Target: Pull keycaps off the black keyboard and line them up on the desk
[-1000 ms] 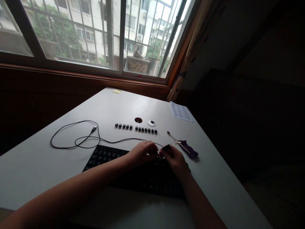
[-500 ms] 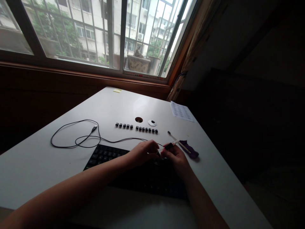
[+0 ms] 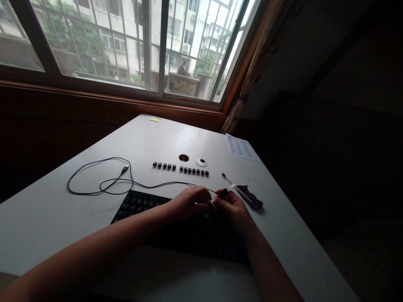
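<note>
Keyboard (image 3: 138, 204) | long axis sideways | right hand (image 3: 233, 206) pinches black piece (image 3: 223, 193) | left hand (image 3: 189, 199): grip unclear

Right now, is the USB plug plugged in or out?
Out: the USB plug lies loose on the white table, its metal end bare.

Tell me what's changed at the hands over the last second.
The fingertips of the left hand and right hand have drawn slightly apart, and a small dark piece now shows at the left fingertips. The black tool in the right hand has tilted slightly. No release shows. The keyboard, cable and loose keycaps stayed put.
</note>
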`<action>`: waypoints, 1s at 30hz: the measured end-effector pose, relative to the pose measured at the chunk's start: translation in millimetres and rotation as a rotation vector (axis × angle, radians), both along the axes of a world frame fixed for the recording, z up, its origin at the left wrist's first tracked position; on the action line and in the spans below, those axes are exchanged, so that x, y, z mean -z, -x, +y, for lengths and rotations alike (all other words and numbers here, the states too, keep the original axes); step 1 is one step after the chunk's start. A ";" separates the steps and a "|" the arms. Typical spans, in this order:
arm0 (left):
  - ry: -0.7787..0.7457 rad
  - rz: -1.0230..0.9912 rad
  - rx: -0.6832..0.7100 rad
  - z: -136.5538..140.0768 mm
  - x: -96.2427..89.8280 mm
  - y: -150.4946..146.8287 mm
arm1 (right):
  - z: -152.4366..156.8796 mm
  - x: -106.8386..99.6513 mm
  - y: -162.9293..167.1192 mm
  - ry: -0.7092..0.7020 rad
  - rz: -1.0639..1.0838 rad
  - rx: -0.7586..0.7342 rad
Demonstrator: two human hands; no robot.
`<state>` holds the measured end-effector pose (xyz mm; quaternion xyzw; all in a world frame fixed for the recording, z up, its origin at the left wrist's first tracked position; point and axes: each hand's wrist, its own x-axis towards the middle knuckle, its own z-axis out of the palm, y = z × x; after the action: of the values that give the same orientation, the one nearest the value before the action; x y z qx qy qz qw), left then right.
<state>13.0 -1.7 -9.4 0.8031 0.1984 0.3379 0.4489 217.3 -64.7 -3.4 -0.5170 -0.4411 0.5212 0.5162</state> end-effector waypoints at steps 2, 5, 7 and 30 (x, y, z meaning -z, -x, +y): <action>0.008 -0.003 0.001 0.1 2.1 0.0 | 0.5 0.2 -0.4 0.006 0.002 -0.004; 0.026 -0.012 0.004 0.2 3.1 0.2 | 1.4 2.1 -1.4 0.007 0.001 -0.005; 0.044 -0.019 0.005 0.3 2.7 0.4 | 2.0 3.3 -2.0 0.007 0.001 0.006; -0.191 0.043 -0.023 1.2 -2.7 2.2 | 4.2 2.3 -0.8 -0.063 -0.042 -0.039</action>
<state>10.9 -0.5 -6.7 0.8470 0.1840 0.3429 0.3621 218.1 -60.5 -5.7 -0.5026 -0.4781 0.5059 0.5126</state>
